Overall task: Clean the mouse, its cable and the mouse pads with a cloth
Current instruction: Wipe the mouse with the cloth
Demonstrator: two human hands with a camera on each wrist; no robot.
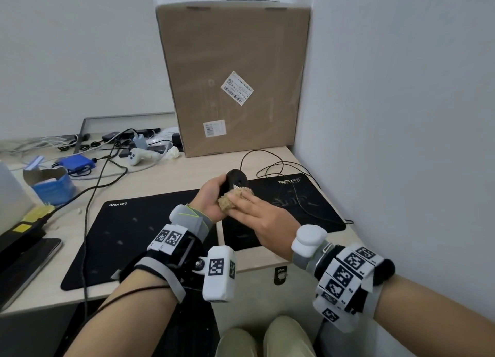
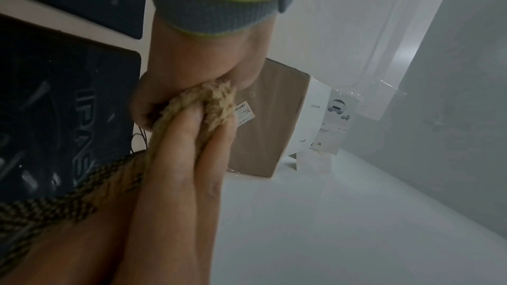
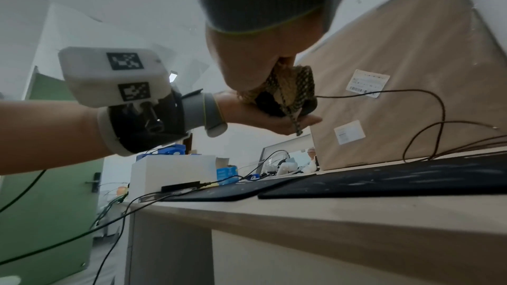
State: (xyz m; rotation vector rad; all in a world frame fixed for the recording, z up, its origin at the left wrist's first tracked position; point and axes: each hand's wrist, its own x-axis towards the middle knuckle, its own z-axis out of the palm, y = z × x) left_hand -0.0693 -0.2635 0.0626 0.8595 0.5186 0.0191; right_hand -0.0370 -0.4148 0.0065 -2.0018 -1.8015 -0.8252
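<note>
1. In the head view the left hand (image 1: 213,196) is cupping the black mouse (image 1: 235,179) from below, fingers curled round it, lifting it clear of the counter (image 1: 166,177) above the gap between the two pads.
2. The right hand (image 1: 263,221) is pressing a tan cloth (image 1: 233,200) against the near side of the mouse, its fingers lying almost straight over the cloth.
3. The cable (image 1: 278,166) is looping from the mouse across the counter and trailing over the right mouse pad (image 1: 302,193); the Lenovo mouse pad (image 1: 128,233) is lying just beside it to the left.
4. The left wrist view is hiding the mouse entirely; it is showing only fingers (image 2: 175,144) pushing into the fuzzy cloth (image 2: 216,103), plus a dark-patterned edge of it that the head view does not show.
5. The right wrist view, looking up from below the counter edge, is showing the mouse (image 3: 270,103) sitting in the left palm with the cloth (image 3: 295,86) wrapped over it, and the cable (image 3: 384,92) leaving its front.
6. A large cardboard box (image 1: 235,75) is standing behind the pads against the wall.
</note>
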